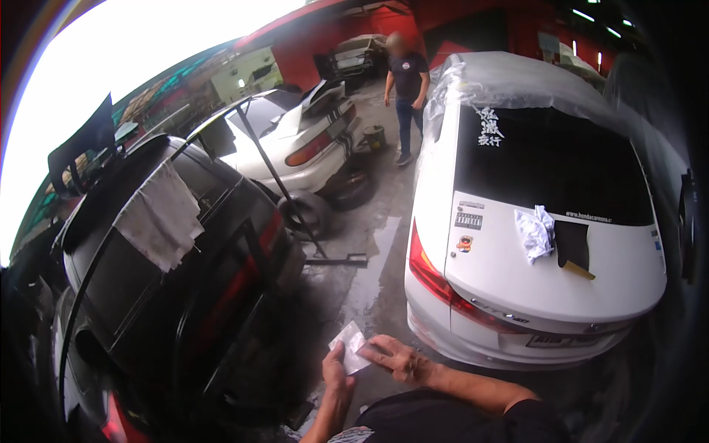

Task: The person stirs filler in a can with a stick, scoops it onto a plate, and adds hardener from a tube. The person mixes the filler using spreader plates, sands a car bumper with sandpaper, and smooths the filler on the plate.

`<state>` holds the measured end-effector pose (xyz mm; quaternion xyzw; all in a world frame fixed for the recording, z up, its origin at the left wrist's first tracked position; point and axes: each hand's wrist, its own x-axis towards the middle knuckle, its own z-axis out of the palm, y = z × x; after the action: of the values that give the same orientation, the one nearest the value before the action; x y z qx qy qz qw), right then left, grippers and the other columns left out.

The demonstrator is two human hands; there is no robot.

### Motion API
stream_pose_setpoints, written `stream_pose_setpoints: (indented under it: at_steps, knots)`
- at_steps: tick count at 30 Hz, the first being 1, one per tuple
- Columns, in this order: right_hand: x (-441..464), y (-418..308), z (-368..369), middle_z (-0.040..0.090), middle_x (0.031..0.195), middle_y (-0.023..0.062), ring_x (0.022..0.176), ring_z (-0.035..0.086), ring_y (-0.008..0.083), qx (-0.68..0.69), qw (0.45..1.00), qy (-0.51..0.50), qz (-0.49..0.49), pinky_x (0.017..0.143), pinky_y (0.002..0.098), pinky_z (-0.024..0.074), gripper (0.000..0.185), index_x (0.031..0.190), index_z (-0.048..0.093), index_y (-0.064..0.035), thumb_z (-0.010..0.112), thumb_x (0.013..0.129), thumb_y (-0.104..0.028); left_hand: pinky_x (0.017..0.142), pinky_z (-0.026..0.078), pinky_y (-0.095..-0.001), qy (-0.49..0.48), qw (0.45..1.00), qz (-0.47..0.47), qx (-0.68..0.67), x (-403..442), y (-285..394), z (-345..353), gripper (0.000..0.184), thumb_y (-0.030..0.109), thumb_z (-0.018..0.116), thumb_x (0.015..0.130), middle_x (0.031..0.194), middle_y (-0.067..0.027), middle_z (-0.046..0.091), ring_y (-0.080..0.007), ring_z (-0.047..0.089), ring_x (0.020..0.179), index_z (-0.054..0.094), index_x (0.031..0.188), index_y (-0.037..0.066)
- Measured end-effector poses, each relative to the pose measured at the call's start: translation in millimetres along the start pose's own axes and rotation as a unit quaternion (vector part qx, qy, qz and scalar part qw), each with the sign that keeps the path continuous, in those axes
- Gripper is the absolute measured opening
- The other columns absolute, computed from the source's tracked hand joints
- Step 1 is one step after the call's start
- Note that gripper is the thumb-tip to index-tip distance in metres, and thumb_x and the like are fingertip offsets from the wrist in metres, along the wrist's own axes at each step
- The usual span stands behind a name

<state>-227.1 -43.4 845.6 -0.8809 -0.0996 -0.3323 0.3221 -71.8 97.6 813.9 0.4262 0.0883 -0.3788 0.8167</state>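
In front of my body, low in the head view, my left hand [336, 373] is closed on a pale, flat, square piece [352, 348], with the thumb over its near edge. Whether it is a board or a folded sheet I cannot tell. My right hand [399, 358] reaches in from the right, its fingers bent and pressed together at the right edge of the pale piece. Something thin and dark seems to be at those fingertips, too small to name. The rear corner of a white car [473, 310] is just beyond my right forearm.
A crumpled white cloth [535, 233] and a dark sheet with a brown edge [573, 247] lie on the white car's trunk. Plastic film [509, 77] covers its roof. A dark car [177, 221], a metal stand [277, 173] with a grey rag [159, 214], and tyres [304, 214] are left. A person [408, 81] stands ahead.
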Motion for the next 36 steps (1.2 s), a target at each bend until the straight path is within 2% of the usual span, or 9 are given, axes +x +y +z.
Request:
stream_pose_setpoints:
  at_steps: [5,9,11,19,25,29,31,33,36]
  knots:
    - [-40.6,44.2,7.1,0.061,0.125,0.0180,0.119,0.061,0.0390,-0.005,0.994,-0.088,0.065,0.104,0.0448,0.0517,0.066,0.143,0.058,-0.0065,0.056,0.078,0.004,0.094,0.058,-0.0397,-0.054,0.984,0.167,0.035,-20.0,42.2,39.1,0.029,0.021,0.059,0.106,0.110,-0.0128,0.072,-0.0250,0.073,0.096,0.063,0.124,-0.001]
    - [-3.2,41.9,-11.5,0.065,0.125,0.0204,0.117,0.063,0.0405,-0.043,0.986,0.020,0.159,0.100,0.0453,0.0525,0.058,0.138,0.061,-0.0031,0.058,0.081,0.003,0.062,0.040,-0.0254,-0.057,0.958,0.227,0.165,-8.1,58.4,33.7,0.035,0.032,0.054,0.112,0.083,0.0032,0.060,-0.0078,0.051,0.070,0.063,0.089,0.006]
    - [34.8,31.9,-30.2,0.067,0.120,0.0187,0.115,0.064,0.0391,-0.066,0.991,0.067,0.090,0.101,0.0468,0.0510,0.048,0.132,0.067,-0.0040,0.061,0.084,-0.001,0.058,0.028,-0.0286,-0.057,0.925,0.267,0.266,-0.7,46.5,27.1,0.046,0.034,0.051,0.113,0.074,0.0068,0.048,-0.0056,0.037,0.069,0.055,0.077,0.006]
    - [44.1,-6.3,-3.7,0.068,0.122,0.0118,0.116,0.063,0.0349,-0.152,0.988,-0.020,-0.001,0.099,0.0478,0.0496,0.042,0.119,0.076,-0.0091,0.066,0.079,-0.004,0.058,0.030,-0.0282,0.009,0.916,0.308,0.258,-2.2,32.5,33.3,0.049,0.031,0.049,0.114,0.072,0.0067,0.046,-0.0052,0.038,0.070,0.050,0.073,0.005]
    - [9.5,4.8,6.4,0.068,0.123,0.0140,0.115,0.065,0.0351,-0.085,0.985,-0.125,0.081,0.103,0.0474,0.0498,0.047,0.120,0.076,-0.0072,0.064,0.076,0.001,0.084,0.060,-0.0343,0.003,0.931,0.325,0.166,11.1,46.9,3.3,0.045,0.036,0.049,0.114,0.110,-0.0129,0.075,-0.0202,0.073,0.093,0.068,0.115,-0.005]
    - [22.4,-1.9,-1.8,0.068,0.127,0.0167,0.120,0.065,0.0367,0.102,0.990,0.002,0.097,0.106,0.0483,0.0502,0.048,0.121,0.074,-0.0034,0.061,0.077,0.008,0.067,0.052,-0.0252,-0.017,0.964,0.250,0.087,2.2,49.5,15.5,0.040,0.039,0.055,0.112,0.087,0.0000,0.068,-0.0087,0.061,0.071,0.068,0.096,0.004]
    - [41.7,-16.4,-14.9,0.066,0.131,0.0189,0.126,0.063,0.0390,0.097,0.995,0.013,-0.019,0.108,0.0486,0.0507,0.048,0.123,0.074,-0.0011,0.058,0.080,0.013,0.085,0.059,-0.0350,0.007,0.997,0.079,0.009,14.9,23.3,-6.4,0.040,0.035,0.058,0.110,0.109,-0.0104,0.074,-0.0195,0.072,0.095,0.067,0.119,-0.003]
    - [44.0,-19.5,-17.0,0.064,0.132,0.0192,0.126,0.062,0.0406,0.077,0.996,-0.025,-0.043,0.106,0.0485,0.0520,0.045,0.126,0.072,-0.0023,0.061,0.085,0.011,0.088,0.059,-0.0366,-0.026,0.997,-0.026,-0.063,-1.7,8.6,4.7,0.039,0.031,0.055,0.110,0.115,-0.0130,0.073,-0.0220,0.073,0.098,0.064,0.126,-0.003]
    - [22.9,-0.3,0.1,0.059,0.135,0.0177,0.128,0.058,0.0397,-0.047,0.998,-0.024,-0.019,0.113,0.0494,0.0467,0.048,0.133,0.065,-0.0052,0.067,0.085,-0.006,0.090,0.059,-0.0372,-0.001,0.999,0.025,-0.027,-10.2,0.9,3.7,0.038,0.028,0.053,0.111,0.117,-0.0145,0.072,-0.0239,0.073,0.100,0.062,0.130,-0.004]
